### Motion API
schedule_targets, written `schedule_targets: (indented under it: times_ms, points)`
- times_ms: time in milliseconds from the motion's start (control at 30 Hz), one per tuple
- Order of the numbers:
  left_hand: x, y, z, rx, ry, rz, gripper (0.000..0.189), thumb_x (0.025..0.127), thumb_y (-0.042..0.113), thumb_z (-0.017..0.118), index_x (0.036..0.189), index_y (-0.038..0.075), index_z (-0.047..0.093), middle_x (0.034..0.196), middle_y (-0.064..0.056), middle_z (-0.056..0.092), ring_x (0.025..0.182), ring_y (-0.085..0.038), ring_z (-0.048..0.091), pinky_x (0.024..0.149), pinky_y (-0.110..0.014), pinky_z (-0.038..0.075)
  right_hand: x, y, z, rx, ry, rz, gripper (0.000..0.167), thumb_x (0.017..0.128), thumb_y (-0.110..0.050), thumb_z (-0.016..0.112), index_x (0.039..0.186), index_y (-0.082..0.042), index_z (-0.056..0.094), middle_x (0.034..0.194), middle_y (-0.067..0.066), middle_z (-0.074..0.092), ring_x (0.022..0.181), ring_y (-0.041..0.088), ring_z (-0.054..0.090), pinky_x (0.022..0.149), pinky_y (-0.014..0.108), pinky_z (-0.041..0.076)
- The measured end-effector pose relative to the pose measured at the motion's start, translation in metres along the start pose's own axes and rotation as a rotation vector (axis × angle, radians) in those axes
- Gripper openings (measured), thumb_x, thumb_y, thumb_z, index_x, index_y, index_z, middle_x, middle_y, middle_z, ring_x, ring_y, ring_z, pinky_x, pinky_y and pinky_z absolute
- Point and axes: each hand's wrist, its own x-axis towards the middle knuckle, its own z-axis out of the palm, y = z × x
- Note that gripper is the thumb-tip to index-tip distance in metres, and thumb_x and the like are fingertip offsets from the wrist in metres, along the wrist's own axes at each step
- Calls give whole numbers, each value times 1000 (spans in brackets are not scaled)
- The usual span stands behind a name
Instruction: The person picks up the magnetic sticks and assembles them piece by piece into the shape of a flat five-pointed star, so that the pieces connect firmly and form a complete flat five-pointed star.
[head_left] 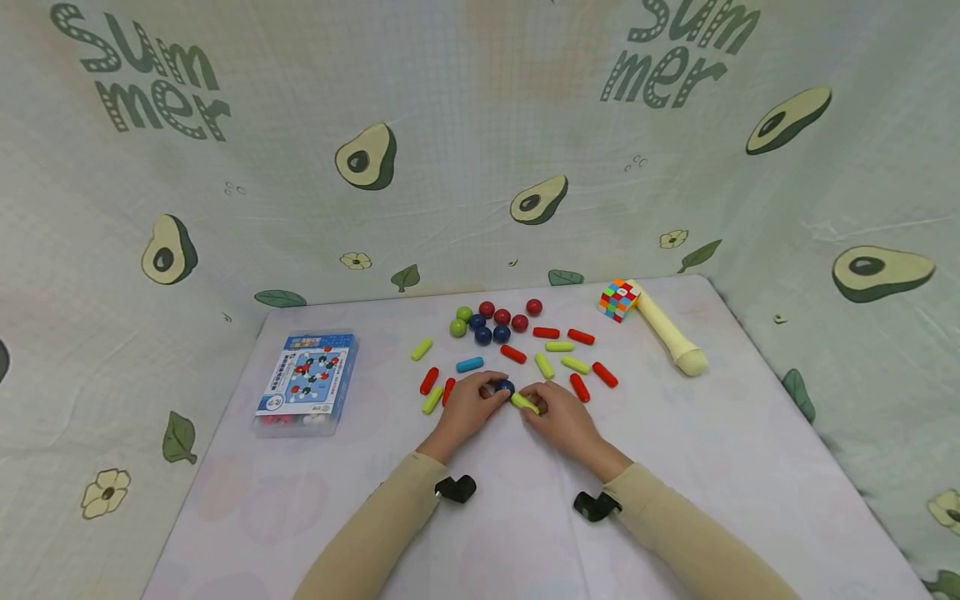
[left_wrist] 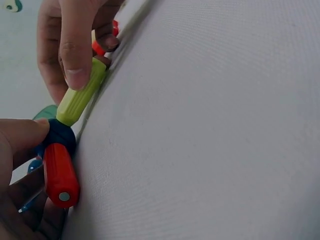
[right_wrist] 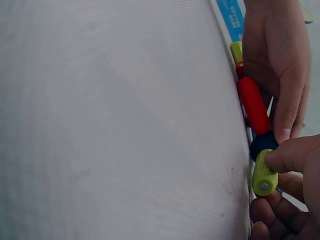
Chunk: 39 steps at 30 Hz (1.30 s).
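Pinch grips on blue ball point(head_left: 506, 388) and yellow-green rod point(head_left: 525, 403)

Left hand point(head_left: 467, 408): thumb and fingers curled in, gap closed down onto the blue ball. Right hand point(head_left: 562, 417): thumb against the yellow-green rod, fingers curled in opposite — rod pinched, one end meeting the ball. Both sit low over the pale table point(head_left: 517, 521), between the hands.

Red rod point(left_wrist: 61, 172) meets the ball on another side, beside the left fingers; whether they touch it, cannot tell.

Behind the hands: loose balls point(head_left: 502, 317) — four red, three blue, two green. Loose rods, red and yellow-green, lie around, plus one blue rod point(head_left: 469, 364). Boxed kit point(head_left: 303, 383) at left; puzzle cube point(head_left: 618, 301) at back right, beside a cream stick point(head_left: 666, 329).
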Motion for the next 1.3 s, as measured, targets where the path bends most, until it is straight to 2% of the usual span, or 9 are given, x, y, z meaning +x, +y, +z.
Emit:
schedule_targets:
  times_ms: [233, 433, 600, 833, 1100, 1300]
  points:
    - [1, 1, -1, -16, -9, -18, 31, 97, 31, 72, 126, 21, 71, 99, 6, 64, 82, -12, 55, 70, -24, 48, 3, -1, -8, 39, -3, 24, 25, 94, -21, 74, 118, -17, 72, 93, -6, 62, 80, 13, 55, 70, 29, 49]
    - [1, 0, -1, -25, -13, -24, 30, 96, 32, 73, 125, 22, 72, 97, 6, 63, 81, -13, 55, 69, -24, 48, 15, -8, -23, 8, 14, 21, 25, 95, -20, 71, 120, -14, 71, 94, -2, 64, 81, 15, 57, 69, 31, 50]
    - [1, 2, -3, -45, -17, -26, 29, 96, 32, 73, 123, 23, 72, 96, 6, 62, 80, -13, 55, 67, -25, 47, 35, -7, -31, -26, 10, 23, 29, 97, -22, 69, 124, -12, 69, 99, 1, 64, 87, 19, 58, 74, 33, 53]
    - [1, 3, -3, -64, -30, -51, 28, 95, 33, 73, 122, 25, 72, 95, 6, 61, 79, -14, 54, 65, -25, 44, 69, 1, -37, -49, 26, 19, 33, 98, -23, 69, 128, -10, 66, 112, 8, 64, 101, 26, 58, 88, 41, 54]
    - [2, 1, -3, -95, -27, -47, 25, 95, 31, 75, 119, 27, 73, 99, 7, 64, 80, -14, 54, 66, -24, 46, 101, 8, -41, -101, 96, 18, 42, 97, -25, 70, 136, -9, 62, 133, 15, 59, 120, 33, 50, 102, 51, 46]
    - [1, 3, -5, -92, -31, -42, 24, 95, 31, 75, 119, 27, 72, 100, 7, 65, 81, -14, 55, 67, -25, 47, 116, 12, -39, -87, 65, 22, 43, 98, -23, 69, 139, -12, 60, 137, 13, 60, 127, 33, 48, 108, 53, 42]
